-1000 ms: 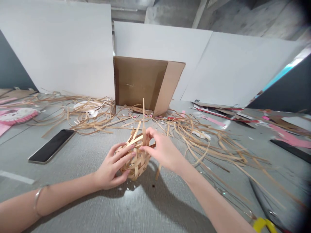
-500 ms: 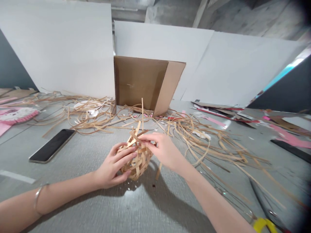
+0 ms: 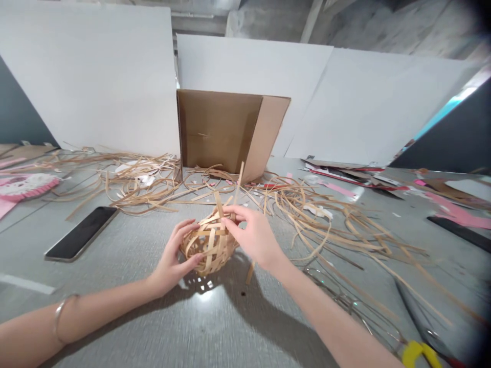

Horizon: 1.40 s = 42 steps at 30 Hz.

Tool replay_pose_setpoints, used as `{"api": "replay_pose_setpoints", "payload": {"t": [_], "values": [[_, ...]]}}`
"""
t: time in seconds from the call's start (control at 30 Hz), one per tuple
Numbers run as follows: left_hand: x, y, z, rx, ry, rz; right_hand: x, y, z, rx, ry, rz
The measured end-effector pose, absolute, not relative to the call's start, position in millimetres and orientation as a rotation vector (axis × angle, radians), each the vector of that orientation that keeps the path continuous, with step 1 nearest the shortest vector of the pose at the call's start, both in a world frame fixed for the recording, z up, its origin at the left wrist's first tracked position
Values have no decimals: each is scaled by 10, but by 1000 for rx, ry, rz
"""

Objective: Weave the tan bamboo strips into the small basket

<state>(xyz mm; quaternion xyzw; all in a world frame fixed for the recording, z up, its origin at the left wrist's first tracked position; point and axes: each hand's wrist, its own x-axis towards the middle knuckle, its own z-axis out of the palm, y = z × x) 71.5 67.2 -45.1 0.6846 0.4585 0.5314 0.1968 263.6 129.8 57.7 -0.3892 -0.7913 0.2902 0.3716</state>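
Observation:
A half-woven basket of flat tan strips (image 3: 209, 245) sits on the grey table, tilted, with loose strip ends sticking up from its top. One long strip (image 3: 240, 180) stands above the rest. My left hand (image 3: 173, 253) cups the basket's left side, fingers spread over the weave. My right hand (image 3: 253, 237) holds the upper right of the basket, its fingertips pressed on the strips at the rim. The basket's far side is hidden behind the strips and my fingers.
Tangled loose strips (image 3: 307, 214) spread across the table behind the basket. A black smartphone (image 3: 81, 233) lies to the left. Yellow-handled scissors (image 3: 416, 353) sit at the lower right. A brown cardboard box flap (image 3: 218, 133) and white boards stand behind.
The basket has turned, so the tall strip now leans further right. My left hand has slid lower on the basket, and more of the weave shows.

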Motion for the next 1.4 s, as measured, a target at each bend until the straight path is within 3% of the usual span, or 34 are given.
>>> {"api": "replay_pose_setpoints", "payload": {"t": [0.23, 0.57, 0.87, 1.13, 1.4], "values": [[748, 636, -422, 1751, 1216, 1443, 2578, 1191, 527, -1125, -1981, 562], [717, 667, -403, 1844, 1148, 1484, 2566, 1142, 566, -1111, -1979, 629], [693, 684, -398, 1944, 1132, 1507, 2575, 1136, 569, -1123, -1899, 907], [706, 687, -410, 1977, 1127, 1484, 2637, 1224, 607, -1091, -1993, 822], [705, 694, -404, 1983, 1182, 1476, 2703, 1284, 670, -1088, -2063, 994]]}}
